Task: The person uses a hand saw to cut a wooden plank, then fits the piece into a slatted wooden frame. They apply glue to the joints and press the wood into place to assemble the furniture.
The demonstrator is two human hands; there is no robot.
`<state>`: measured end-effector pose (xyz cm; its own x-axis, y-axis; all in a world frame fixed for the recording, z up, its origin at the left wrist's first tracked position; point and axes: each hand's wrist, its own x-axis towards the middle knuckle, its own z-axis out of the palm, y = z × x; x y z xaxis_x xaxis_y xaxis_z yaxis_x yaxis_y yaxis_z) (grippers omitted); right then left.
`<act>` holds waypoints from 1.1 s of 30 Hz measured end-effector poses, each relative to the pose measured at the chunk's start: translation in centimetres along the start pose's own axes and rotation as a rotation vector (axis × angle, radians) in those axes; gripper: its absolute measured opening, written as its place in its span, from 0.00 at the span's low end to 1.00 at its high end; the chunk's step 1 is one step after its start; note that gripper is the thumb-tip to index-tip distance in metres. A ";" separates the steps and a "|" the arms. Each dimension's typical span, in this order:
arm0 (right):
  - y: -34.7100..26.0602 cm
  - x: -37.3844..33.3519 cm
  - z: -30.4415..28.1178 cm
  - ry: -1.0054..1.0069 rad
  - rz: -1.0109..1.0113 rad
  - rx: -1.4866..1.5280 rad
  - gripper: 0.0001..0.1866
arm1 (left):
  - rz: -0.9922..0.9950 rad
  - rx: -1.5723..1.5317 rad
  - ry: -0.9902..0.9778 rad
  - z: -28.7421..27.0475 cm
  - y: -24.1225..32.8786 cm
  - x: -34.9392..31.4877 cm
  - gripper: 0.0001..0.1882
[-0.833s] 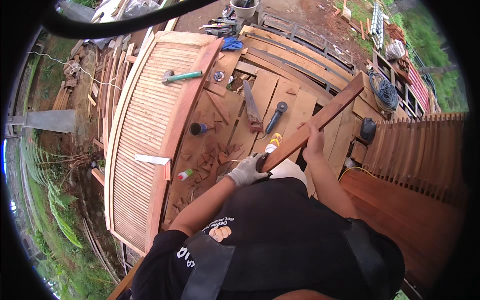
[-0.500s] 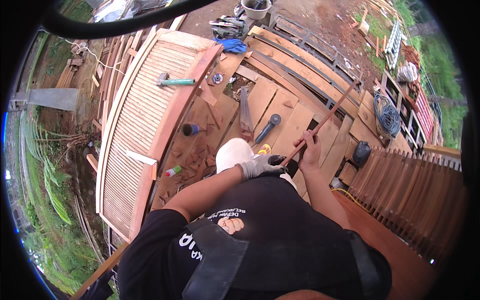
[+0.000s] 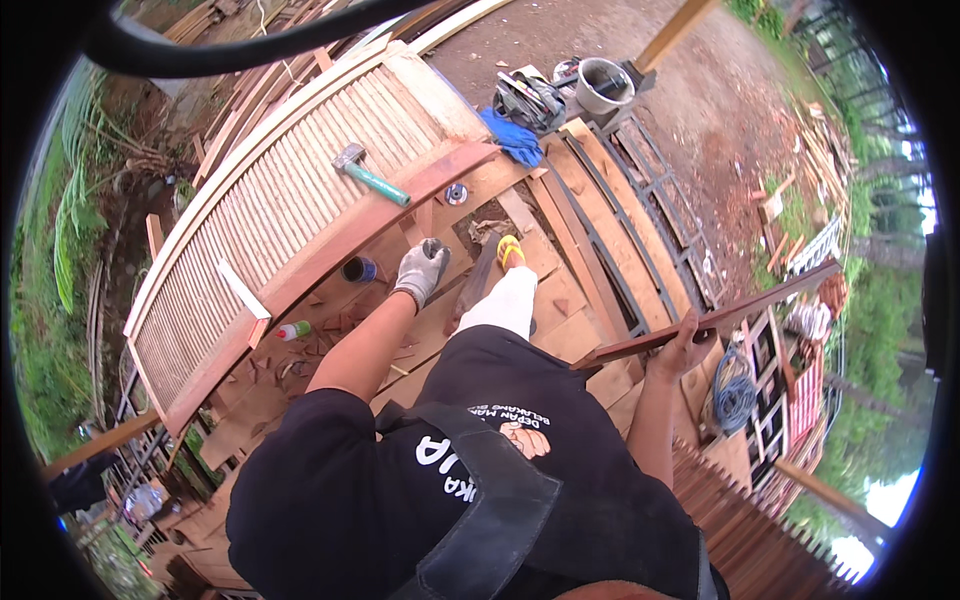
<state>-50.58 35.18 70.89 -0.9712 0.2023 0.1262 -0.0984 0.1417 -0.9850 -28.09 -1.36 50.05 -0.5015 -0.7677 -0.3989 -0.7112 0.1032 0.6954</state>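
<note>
Since the earlier frame, the gloved left hand [image 3: 421, 270] had released the one long wooden slat [image 3: 715, 322] and reached forward, fingers loosely open. One bare right hand [image 3: 682, 346] alone gripped that slat, out to the right. One hammer [image 3: 370, 175] lay beyond the left hand.

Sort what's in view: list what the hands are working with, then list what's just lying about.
In hand:
- long reddish wooden strip, gripped by the bare right hand
- gloved left hand, reaching out over the planks

Lying about:
- hammer
- blue cloth
- bucket
- coiled blue cable

Gloved left hand [image 3: 421, 270] hemmed by slatted panel [image 3: 270, 210], dark can [image 3: 357, 269], open planks [image 3: 560, 300] rightward
</note>
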 end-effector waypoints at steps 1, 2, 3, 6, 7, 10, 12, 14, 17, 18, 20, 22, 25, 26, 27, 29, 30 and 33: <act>1.0 2.8 1.3 0.003 -0.071 -0.042 0.35 | 0.048 0.112 0.016 -0.4 2.6 1.0 0.19; 1.6 5.3 3.7 -0.037 -0.085 -0.091 0.35 | 0.051 0.117 0.065 0.1 2.8 3.1 0.20; 2.1 7.4 5.8 -0.079 -0.101 -0.141 0.35 | 0.049 0.124 0.114 1.0 2.2 5.3 0.20; 2.7 13.1 11.7 -0.244 -0.098 -0.392 0.42 | -0.023 0.183 0.152 2.4 5.0 10.4 0.23; 4.4 14.9 14.0 -0.294 -0.162 -0.454 0.43 | -0.019 0.215 0.196 2.5 5.9 13.0 0.24; 8.4 17.1 22.5 -0.485 -0.178 -0.601 0.48 | 0.001 0.284 0.336 2.2 6.4 19.9 0.29; 9.4 14.7 29.6 -0.681 -0.121 -0.583 0.46 | 0.027 0.343 0.494 2.8 4.5 23.2 0.30; 12.5 13.6 35.1 -0.866 -0.134 -0.595 0.44 | -0.058 0.395 0.447 3.3 4.2 26.7 0.35; 14.9 10.4 46.1 -1.035 -0.254 -0.618 0.40 | -0.112 0.499 0.420 4.9 3.6 28.8 0.38; 17.1 9.3 49.6 -1.066 -0.341 -0.636 0.39 | -0.107 0.505 0.439 4.7 4.0 28.8 0.37; 17.5 6.0 57.1 -1.223 -0.279 -0.599 0.39 | -0.146 0.485 0.376 4.0 4.7 28.2 0.36; 17.7 2.6 63.6 -1.379 -0.241 -0.662 0.45 | -0.166 0.482 0.391 3.5 4.9 27.9 0.36; 21.8 -1.3 69.5 -1.226 -0.466 -0.622 0.53 | -0.110 0.466 0.443 3.6 5.3 28.4 0.36; 22.4 -1.8 70.0 -1.253 -0.458 -0.631 0.54 | -0.114 0.452 0.442 3.7 5.1 28.4 0.37; 23.1 -1.9 70.2 -1.277 -0.451 -0.642 0.55 | -0.116 0.436 0.439 3.7 4.8 28.4 0.37; 23.2 -1.9 71.4 -1.319 -0.464 -0.652 0.56 | -0.130 0.408 0.441 3.6 4.8 28.2 0.37; 23.3 -2.0 72.0 -1.335 -0.473 -0.662 0.56 | -0.136 0.391 0.439 3.6 4.6 28.4 0.38; 24.5 -0.7 72.5 -1.335 -0.590 -0.632 0.55 | -0.089 0.363 0.460 3.6 4.3 29.5 0.38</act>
<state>-68.04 -31.72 38.18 -0.3489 -0.9347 -0.0679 -0.7421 0.3198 -0.5890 -47.70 -21.34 39.11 -0.2249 -0.9702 -0.0899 -0.9044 0.1735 0.3899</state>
